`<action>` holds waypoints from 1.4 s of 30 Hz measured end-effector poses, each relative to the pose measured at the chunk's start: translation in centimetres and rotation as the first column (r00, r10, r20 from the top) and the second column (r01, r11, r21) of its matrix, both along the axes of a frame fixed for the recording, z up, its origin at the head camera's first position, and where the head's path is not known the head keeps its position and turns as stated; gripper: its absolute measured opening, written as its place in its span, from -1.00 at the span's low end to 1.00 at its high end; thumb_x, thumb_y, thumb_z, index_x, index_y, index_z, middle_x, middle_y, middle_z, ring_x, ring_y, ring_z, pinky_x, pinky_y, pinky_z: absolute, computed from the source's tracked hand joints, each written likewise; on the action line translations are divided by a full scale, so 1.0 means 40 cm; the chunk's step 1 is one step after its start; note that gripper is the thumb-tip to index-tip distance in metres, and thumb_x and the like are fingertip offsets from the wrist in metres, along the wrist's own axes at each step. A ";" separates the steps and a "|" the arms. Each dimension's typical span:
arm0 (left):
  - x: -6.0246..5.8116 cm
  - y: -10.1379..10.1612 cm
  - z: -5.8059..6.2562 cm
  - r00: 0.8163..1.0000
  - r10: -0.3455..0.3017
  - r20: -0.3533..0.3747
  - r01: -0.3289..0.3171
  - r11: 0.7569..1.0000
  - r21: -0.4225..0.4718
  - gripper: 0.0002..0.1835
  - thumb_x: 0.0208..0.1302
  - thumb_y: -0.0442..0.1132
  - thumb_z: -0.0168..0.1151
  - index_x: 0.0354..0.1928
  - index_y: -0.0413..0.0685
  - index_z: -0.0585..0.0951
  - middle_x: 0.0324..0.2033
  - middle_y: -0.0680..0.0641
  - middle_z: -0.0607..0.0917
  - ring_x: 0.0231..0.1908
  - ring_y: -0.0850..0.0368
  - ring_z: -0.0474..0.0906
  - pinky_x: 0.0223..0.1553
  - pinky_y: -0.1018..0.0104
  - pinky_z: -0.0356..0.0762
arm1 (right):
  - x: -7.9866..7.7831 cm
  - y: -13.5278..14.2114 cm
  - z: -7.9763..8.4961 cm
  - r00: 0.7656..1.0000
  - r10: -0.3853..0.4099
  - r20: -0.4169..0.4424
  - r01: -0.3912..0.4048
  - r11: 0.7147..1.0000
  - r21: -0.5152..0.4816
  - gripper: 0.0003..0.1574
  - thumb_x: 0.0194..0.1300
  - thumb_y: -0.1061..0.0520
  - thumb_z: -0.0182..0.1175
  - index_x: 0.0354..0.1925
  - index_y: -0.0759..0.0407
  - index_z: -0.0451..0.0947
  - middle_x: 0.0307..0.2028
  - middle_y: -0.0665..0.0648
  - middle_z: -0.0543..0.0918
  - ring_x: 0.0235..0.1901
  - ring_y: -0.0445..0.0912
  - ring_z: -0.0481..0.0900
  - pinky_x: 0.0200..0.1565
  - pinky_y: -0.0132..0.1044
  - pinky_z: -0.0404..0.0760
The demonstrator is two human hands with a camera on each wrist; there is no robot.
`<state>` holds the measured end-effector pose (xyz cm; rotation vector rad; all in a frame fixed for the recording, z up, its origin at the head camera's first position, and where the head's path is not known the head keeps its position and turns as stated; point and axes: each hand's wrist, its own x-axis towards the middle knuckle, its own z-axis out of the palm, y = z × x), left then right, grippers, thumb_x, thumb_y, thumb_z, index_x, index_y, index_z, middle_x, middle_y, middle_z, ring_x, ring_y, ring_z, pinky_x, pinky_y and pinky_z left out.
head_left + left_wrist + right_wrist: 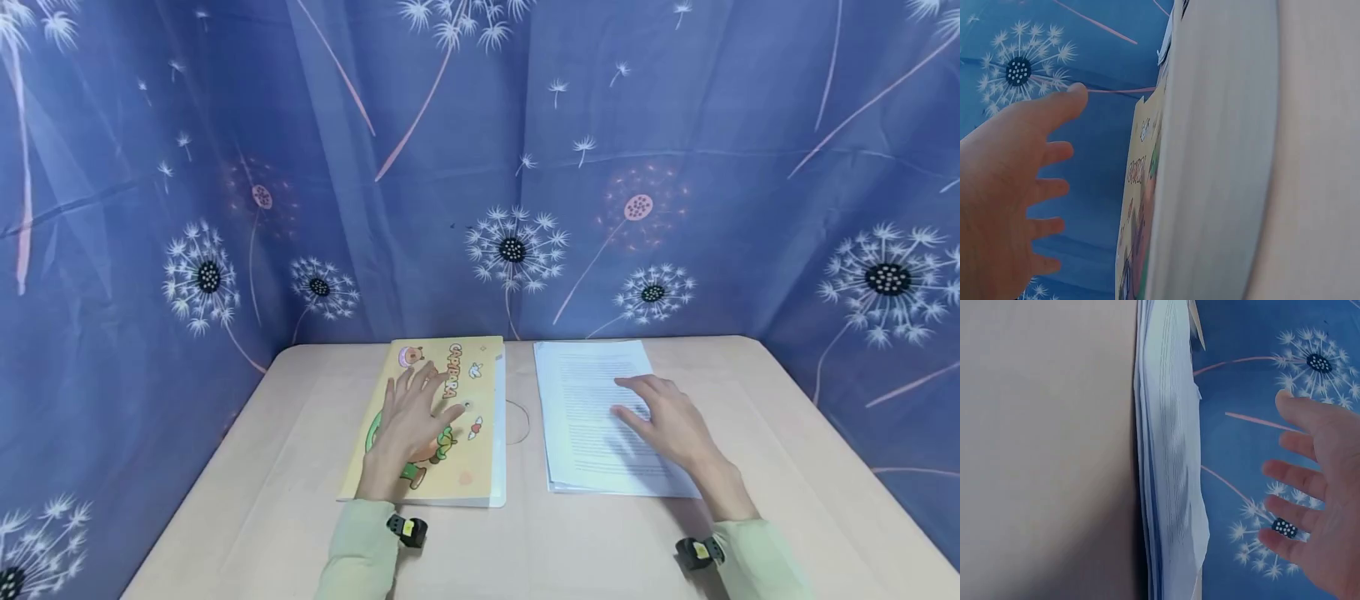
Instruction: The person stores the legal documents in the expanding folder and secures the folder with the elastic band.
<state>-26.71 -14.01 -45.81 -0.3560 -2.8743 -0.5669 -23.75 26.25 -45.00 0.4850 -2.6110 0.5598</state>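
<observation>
A yellow cartoon book (472, 467) is laid left of the middle of the worktop (240, 517), its far end close to the back edge, and a stack of papers (581, 417) is laid right of the middle, also reaching close to that edge. The left hand (408, 425) is held just above the book and the right hand (671, 425) above the papers, both spread wide with nothing gripped.

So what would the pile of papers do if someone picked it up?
The pile of papers would probably bend, since its layers look thin. It might slide apart, because its edges don't line up and I see no binding. It probably won't roll, as it lies flat.
</observation>
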 end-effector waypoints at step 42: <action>0.004 0.048 -0.003 0.990 -0.137 0.047 0.133 0.988 0.076 -0.35 0.28 0.22 0.20 0.35 0.15 0.47 0.38 -0.05 0.45 0.43 -0.12 0.26 0.46 -0.14 0.03 | -0.052 -0.185 0.012 0.978 0.150 0.143 -0.155 0.988 0.025 -0.42 0.32 -0.12 0.26 0.23 0.08 0.54 0.13 0.13 0.62 0.10 0.15 0.57 0.08 0.13 0.54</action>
